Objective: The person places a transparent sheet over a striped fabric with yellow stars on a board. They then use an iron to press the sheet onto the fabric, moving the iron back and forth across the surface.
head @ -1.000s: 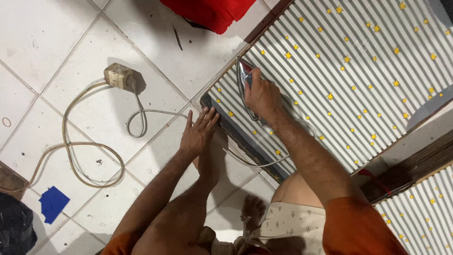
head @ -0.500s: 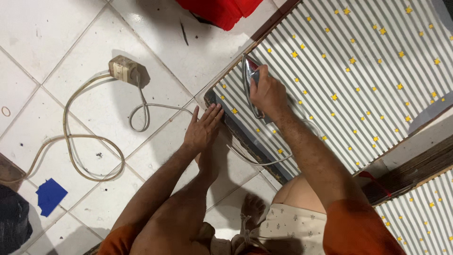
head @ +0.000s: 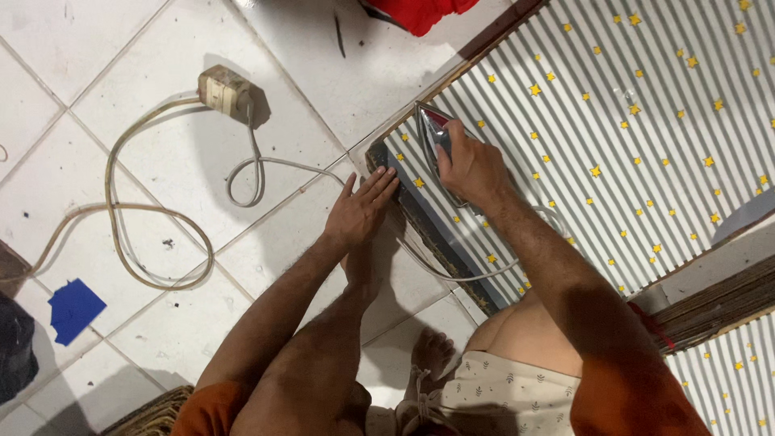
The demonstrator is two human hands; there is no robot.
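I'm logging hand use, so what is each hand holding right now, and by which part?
The right hand holds the iron by its top handle, on the striped cloth. The left hand holds nothing; it lies flat at the cloth's edge.

head cam, what I see | right hand (head: 468,165) gripping the iron (head: 432,133) near the striped star cloth's (head: 630,137) left corner | left hand (head: 359,211) flat on that corner's edge | cord (head: 242,173) loops across floor tiles (head: 145,48) to a plug block (head: 226,89)
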